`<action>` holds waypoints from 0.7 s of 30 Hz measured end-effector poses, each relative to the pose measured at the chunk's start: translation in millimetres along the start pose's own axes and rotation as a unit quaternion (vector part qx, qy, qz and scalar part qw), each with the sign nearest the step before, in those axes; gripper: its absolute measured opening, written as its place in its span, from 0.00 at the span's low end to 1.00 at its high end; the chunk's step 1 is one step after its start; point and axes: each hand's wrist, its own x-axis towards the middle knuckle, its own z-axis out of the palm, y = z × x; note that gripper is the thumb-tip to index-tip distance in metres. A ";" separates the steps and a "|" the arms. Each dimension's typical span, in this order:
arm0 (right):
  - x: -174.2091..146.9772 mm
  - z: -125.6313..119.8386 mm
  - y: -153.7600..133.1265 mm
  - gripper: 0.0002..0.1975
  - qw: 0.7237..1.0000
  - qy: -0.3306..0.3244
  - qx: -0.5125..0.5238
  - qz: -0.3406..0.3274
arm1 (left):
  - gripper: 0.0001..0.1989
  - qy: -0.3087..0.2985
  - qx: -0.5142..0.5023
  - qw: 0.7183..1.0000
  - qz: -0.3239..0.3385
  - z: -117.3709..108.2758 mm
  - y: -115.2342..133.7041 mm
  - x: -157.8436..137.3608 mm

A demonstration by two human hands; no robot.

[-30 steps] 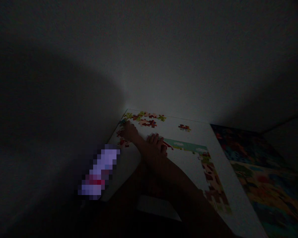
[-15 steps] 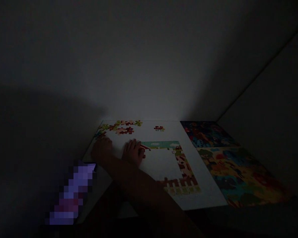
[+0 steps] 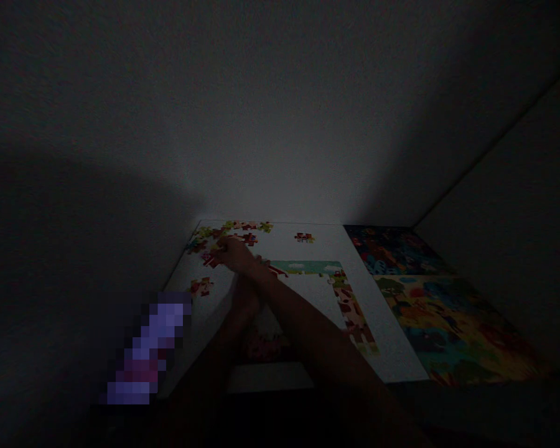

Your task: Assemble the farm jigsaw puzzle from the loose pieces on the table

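In the dim head view my forearms cross. My right hand (image 3: pixel 234 254) reaches to the far left of the white board, its fingers closed on a reddish puzzle piece (image 3: pixel 210 259) near the loose pile (image 3: pixel 208 233). My left hand (image 3: pixel 248 291) rests by the left side of the partly built jigsaw (image 3: pixel 352 305); my right forearm hides most of it, fingers included. The jigsaw forms a frame with a sky strip on top, an animal and grass at the right, and a bare white middle. Another loose puzzle piece (image 3: pixel 202 286) lies left of my hands.
A single puzzle piece (image 3: pixel 303 238) lies above the jigsaw on the white board (image 3: pixel 396 354). To the right are a dark picture sheet (image 3: pixel 392 249) and a yellow animal picture (image 3: pixel 452 330). A pixelated purple object (image 3: pixel 144 354) stands at the left. A wall rises behind.
My right hand has moved up and right from the board's left edge, uncovering a loose puzzle piece there. My right forearm now covers most of my left hand. The view has shifted slightly.
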 end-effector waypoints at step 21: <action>-135.6 -55.9 116.7 0.11 0.989 0.083 -0.037 0.118 | 0.21 -0.025 0.029 0.999 -0.033 -20.7 18.1 -3.1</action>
